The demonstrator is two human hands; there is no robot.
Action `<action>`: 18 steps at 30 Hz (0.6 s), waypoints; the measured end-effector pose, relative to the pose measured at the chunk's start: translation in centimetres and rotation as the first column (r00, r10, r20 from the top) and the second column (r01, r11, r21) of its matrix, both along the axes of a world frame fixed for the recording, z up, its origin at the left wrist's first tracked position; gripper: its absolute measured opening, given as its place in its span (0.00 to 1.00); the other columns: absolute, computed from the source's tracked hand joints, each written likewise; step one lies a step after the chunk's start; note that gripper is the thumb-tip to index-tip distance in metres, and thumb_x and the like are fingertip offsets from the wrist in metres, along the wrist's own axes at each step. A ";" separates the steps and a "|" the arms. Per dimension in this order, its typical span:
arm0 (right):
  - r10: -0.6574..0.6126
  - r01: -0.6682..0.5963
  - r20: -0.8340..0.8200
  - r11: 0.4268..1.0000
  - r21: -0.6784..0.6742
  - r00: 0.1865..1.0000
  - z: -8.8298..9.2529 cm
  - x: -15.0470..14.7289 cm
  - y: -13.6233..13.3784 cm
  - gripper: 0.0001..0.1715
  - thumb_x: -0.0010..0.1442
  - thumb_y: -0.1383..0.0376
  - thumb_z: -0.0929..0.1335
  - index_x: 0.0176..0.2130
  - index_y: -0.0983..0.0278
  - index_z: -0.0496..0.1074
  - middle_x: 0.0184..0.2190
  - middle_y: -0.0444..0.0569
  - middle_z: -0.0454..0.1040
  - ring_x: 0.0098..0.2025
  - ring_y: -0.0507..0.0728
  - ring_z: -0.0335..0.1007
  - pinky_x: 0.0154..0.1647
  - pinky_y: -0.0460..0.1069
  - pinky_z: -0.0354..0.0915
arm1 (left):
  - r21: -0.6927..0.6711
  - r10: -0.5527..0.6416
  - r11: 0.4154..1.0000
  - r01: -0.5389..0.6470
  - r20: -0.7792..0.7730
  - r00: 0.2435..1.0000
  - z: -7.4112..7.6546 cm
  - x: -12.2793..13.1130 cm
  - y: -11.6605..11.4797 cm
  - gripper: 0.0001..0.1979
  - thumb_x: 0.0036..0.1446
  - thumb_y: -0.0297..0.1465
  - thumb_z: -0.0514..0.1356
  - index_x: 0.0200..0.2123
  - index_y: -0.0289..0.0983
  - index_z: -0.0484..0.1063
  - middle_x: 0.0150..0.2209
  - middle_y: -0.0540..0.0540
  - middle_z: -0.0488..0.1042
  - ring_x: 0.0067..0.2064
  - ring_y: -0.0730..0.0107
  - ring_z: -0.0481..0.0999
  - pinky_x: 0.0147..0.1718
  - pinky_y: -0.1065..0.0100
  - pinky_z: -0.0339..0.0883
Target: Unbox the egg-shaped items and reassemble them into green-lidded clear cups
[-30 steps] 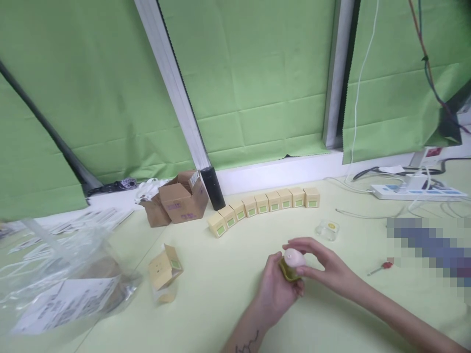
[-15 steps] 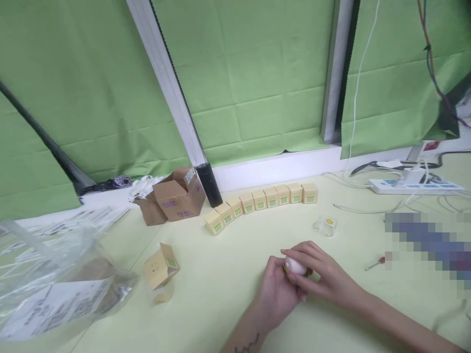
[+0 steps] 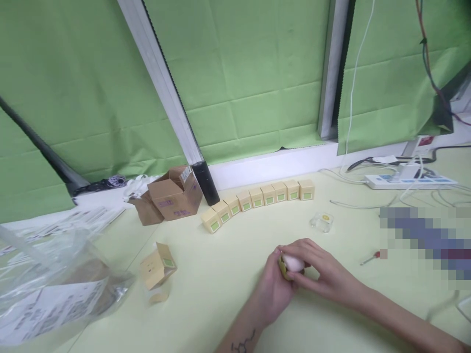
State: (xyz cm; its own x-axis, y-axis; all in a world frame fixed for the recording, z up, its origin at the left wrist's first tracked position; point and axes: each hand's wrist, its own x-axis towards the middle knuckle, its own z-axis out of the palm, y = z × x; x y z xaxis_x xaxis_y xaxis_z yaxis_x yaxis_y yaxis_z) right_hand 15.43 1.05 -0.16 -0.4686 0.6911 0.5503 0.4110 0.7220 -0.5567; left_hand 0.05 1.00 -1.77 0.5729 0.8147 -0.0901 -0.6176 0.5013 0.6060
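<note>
Both hands meet over the table around a small, rounded white object with an olive-yellow part at its edge [image 3: 293, 264]; its exact kind is not clear. My left hand [image 3: 274, 289] cups it from the left and below, fingers partly hidden. From the right, my right hand [image 3: 320, 267] grips its top and side between thumb and fingers. A small clear plastic case [image 3: 321, 223] with a yellow round sticker lies beyond the hands. To the left stands an opened small yellow carton [image 3: 156, 268], its flaps up.
Several small yellow boxes [image 3: 257, 197] stand in a curved row at the back. Behind them are a brown cardboard box [image 3: 174, 196] and a black cylinder [image 3: 206, 182]. A clear plastic bag [image 3: 62, 289] lies left. Right are a red-handled screwdriver [image 3: 370, 258] and a white power strip [image 3: 408, 182].
The hands have turned the white object slightly, so more of its olive-yellow edge shows on the left. The whole view has shifted a little; other things stay put.
</note>
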 end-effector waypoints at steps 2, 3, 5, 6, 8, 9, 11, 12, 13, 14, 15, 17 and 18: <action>-0.023 0.019 -0.064 0.998 -0.061 0.998 0.1 -0.3 -0.4 0.20 0.61 0.65 0.65 0.53 0.54 0.64 0.43 0.48 0.74 0.46 0.57 0.68 0.43 0.52 0.69 | 0.019 0.035 0.999 -0.034 -0.033 0.999 0.0 0.2 -0.1 0.18 0.60 0.40 0.54 0.42 0.32 0.71 0.38 0.42 0.72 0.44 0.65 0.68 0.42 0.68 0.59; -0.057 0.046 -0.111 0.994 -0.102 0.992 0.2 -0.4 -0.6 0.17 0.62 0.64 0.65 0.51 0.54 0.64 0.43 0.47 0.73 0.46 0.57 0.69 0.44 0.51 0.69 | 0.021 0.032 0.999 -0.031 -0.042 0.999 -0.1 0.3 -0.2 0.18 0.60 0.41 0.53 0.42 0.32 0.72 0.39 0.41 0.72 0.44 0.65 0.68 0.43 0.67 0.59; -0.119 0.085 -0.184 0.979 -0.184 0.976 0.1 -0.5 -0.8 0.15 0.62 0.63 0.64 0.50 0.54 0.64 0.44 0.47 0.73 0.47 0.56 0.69 0.44 0.50 0.69 | 0.004 0.021 1.000 -0.021 -0.027 0.999 -0.1 0.5 -0.3 0.19 0.60 0.41 0.53 0.42 0.31 0.72 0.39 0.41 0.72 0.45 0.64 0.68 0.44 0.65 0.60; -0.132 0.091 -0.196 0.975 -0.203 0.972 0.1 -0.5 -0.9 0.15 0.62 0.63 0.64 0.50 0.54 0.64 0.45 0.47 0.73 0.47 0.56 0.69 0.44 0.50 0.69 | -0.010 0.020 1.000 -0.020 -0.007 1.000 -0.2 0.5 -0.3 0.17 0.61 0.39 0.53 0.42 0.31 0.72 0.39 0.41 0.72 0.45 0.64 0.68 0.44 0.65 0.60; -0.101 0.074 -0.160 0.983 -0.168 0.982 0.0 -0.5 -0.9 0.15 0.62 0.64 0.65 0.49 0.54 0.65 0.44 0.47 0.73 0.46 0.57 0.69 0.45 0.51 0.69 | -0.052 0.024 0.998 -0.021 0.046 0.999 -0.3 0.5 -0.2 0.12 0.59 0.33 0.55 0.40 0.31 0.72 0.37 0.42 0.72 0.43 0.66 0.69 0.44 0.66 0.60; -0.067 0.052 -0.125 0.991 -0.120 0.990 -0.1 -0.6 -0.8 0.16 0.61 0.65 0.66 0.49 0.54 0.65 0.43 0.47 0.74 0.45 0.57 0.69 0.45 0.52 0.68 | -0.079 0.026 0.997 -0.021 0.070 0.997 -0.3 0.5 -0.2 0.10 0.57 0.30 0.55 0.37 0.30 0.73 0.35 0.43 0.72 0.40 0.67 0.69 0.43 0.66 0.60; -0.010 0.009 -0.067 1.000 -0.013 0.998 -0.1 -0.7 -0.7 0.17 0.60 0.68 0.66 0.50 0.55 0.66 0.41 0.48 0.75 0.45 0.58 0.69 0.45 0.54 0.67 | -0.124 0.031 0.992 -0.019 0.097 0.995 -0.3 0.4 -0.1 0.09 0.52 0.28 0.54 0.32 0.30 0.73 0.31 0.45 0.71 0.34 0.69 0.69 0.41 0.66 0.61; 0.003 -0.002 -0.051 1.000 0.022 0.999 -0.1 -0.8 -0.6 0.18 0.60 0.69 0.65 0.50 0.56 0.66 0.40 0.49 0.75 0.44 0.59 0.68 0.44 0.54 0.67 | -0.136 0.035 0.991 -0.021 0.101 0.994 -0.3 0.4 0.0 0.09 0.50 0.28 0.54 0.30 0.30 0.73 0.30 0.45 0.71 0.33 0.69 0.68 0.41 0.66 0.61; 0.007 -0.005 -0.043 0.999 0.045 0.999 -0.1 -0.9 -0.6 0.18 0.60 0.69 0.65 0.49 0.56 0.67 0.40 0.49 0.75 0.43 0.59 0.68 0.43 0.55 0.68 | -0.139 0.040 0.990 -0.025 0.101 0.994 -0.4 0.3 0.0 0.10 0.48 0.28 0.53 0.29 0.30 0.73 0.29 0.45 0.71 0.32 0.69 0.68 0.40 0.65 0.61; 0.002 0.000 -0.040 0.998 0.062 0.999 -0.1 -1.0 -0.6 0.19 0.59 0.70 0.65 0.49 0.56 0.67 0.39 0.50 0.75 0.42 0.59 0.68 0.42 0.54 0.68 | -0.137 0.040 0.990 -0.027 0.097 0.995 -0.4 0.3 0.0 0.10 0.47 0.28 0.53 0.28 0.30 0.72 0.28 0.45 0.71 0.32 0.68 0.68 0.39 0.65 0.61; -0.006 0.009 -0.038 0.997 0.078 0.999 -0.1 -1.2 -0.6 0.20 0.58 0.71 0.65 0.49 0.56 0.67 0.38 0.50 0.75 0.41 0.59 0.68 0.40 0.54 0.68 | -0.133 0.030 0.991 -0.019 0.087 0.996 -0.5 0.2 0.0 0.10 0.46 0.28 0.52 0.28 0.30 0.72 0.28 0.45 0.71 0.32 0.67 0.69 0.39 0.64 0.61; -0.014 0.016 -0.021 0.993 0.117 1.000 -0.1 -1.4 -0.7 0.22 0.57 0.73 0.64 0.50 0.55 0.67 0.37 0.49 0.75 0.40 0.58 0.69 0.39 0.54 0.68 | -0.121 0.009 0.993 -0.002 0.056 0.998 -0.7 0.2 0.0 0.11 0.46 0.28 0.52 0.28 0.30 0.72 0.27 0.44 0.71 0.31 0.65 0.69 0.38 0.63 0.61; -0.011 0.012 -0.009 0.990 0.139 1.000 -0.2 -1.5 -0.7 0.24 0.57 0.73 0.64 0.51 0.54 0.66 0.37 0.49 0.75 0.40 0.59 0.69 0.38 0.54 0.68 | -0.115 0.000 0.993 0.004 0.036 0.999 -0.8 0.1 0.0 0.12 0.46 0.29 0.52 0.28 0.29 0.73 0.26 0.44 0.71 0.30 0.64 0.70 0.38 0.63 0.61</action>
State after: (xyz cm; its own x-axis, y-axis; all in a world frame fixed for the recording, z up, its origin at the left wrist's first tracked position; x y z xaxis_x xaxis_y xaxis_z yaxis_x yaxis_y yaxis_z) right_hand 13.94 0.34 -0.34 -0.4564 0.6129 0.6450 0.4156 0.7878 -0.4545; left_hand 0.16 0.97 -2.54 0.5789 0.7990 -0.1629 -0.6367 0.5677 0.5219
